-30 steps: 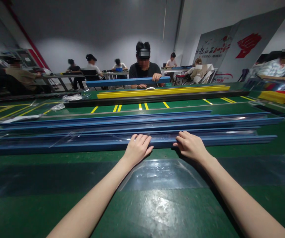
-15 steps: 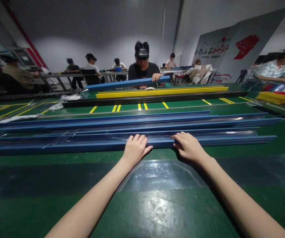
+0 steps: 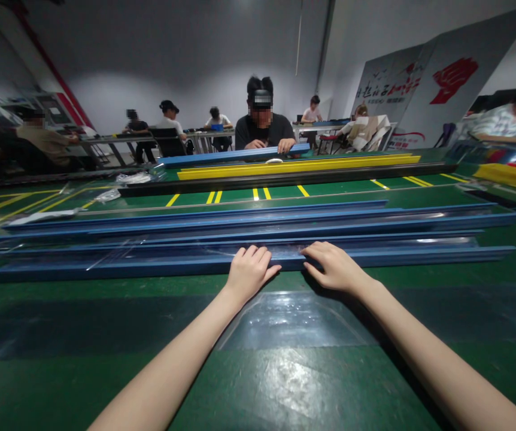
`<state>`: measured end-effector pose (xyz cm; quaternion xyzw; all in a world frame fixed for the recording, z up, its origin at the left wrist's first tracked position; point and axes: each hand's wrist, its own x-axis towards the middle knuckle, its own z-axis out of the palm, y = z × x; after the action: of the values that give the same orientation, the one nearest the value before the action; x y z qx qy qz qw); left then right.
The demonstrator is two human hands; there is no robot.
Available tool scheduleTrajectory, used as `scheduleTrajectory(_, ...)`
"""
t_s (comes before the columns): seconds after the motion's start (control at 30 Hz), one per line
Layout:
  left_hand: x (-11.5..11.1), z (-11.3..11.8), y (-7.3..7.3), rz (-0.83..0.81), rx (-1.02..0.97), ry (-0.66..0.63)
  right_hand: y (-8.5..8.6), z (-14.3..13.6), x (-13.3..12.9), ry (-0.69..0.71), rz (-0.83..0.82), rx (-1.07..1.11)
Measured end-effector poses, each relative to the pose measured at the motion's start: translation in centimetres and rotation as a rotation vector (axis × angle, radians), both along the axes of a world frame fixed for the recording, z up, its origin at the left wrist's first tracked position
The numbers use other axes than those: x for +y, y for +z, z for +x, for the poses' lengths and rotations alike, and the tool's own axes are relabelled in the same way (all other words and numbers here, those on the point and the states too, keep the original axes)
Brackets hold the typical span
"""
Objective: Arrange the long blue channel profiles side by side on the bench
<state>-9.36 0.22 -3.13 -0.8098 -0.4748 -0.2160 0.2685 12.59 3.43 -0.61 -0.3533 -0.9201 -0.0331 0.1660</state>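
A long blue channel strip (image 3: 150,267) lies crosswise on the green table, nearest to me of several like it. My left hand (image 3: 249,272) is closed over its front wall, fingers inside the channel and thumb along the outer face. A short way to the right, my right hand (image 3: 333,268) grips the same wall, with thumb in front and fingertips over the top edge. Inside the channel there is shiny clear film. Between my forearms, a flat clear plastic sheet (image 3: 285,323) stretches across the table on my side of the strip.
More blue channel strips (image 3: 352,230) lie just behind. Farther back are a black strip (image 3: 262,185), a yellow strip (image 3: 330,165) and crumpled clear plastic (image 3: 134,178). Across the table a co-worker (image 3: 264,126) has both hands at another blue strip (image 3: 222,155). Other people sit beyond.
My right hand has slid left along the strip, closer to my left hand. The co-worker's strip sits lower at its right end, and their other hand has come up to it.
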Motion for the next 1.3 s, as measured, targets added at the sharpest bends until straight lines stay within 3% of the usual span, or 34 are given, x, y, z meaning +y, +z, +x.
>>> scheduleTrajectory(0.2, 0.0, 0.0, 0.0, -0.011, -0.011, 0.003, -0.2, 0.2, 0.2, 0.053, 0.007, -0.009)
scheduleTrajectory(0.53, -0.1, -0.1, 0.0, -0.009, -0.017, 0.009, -1.6, 0.2, 0.0, -0.004, 0.101, 0.074)
scheduleTrajectory(1.3, -0.2, 0.0, 0.3, -0.048, -0.010, 0.030, -1.2, -0.2, -0.4, -0.088, 0.066, 0.055)
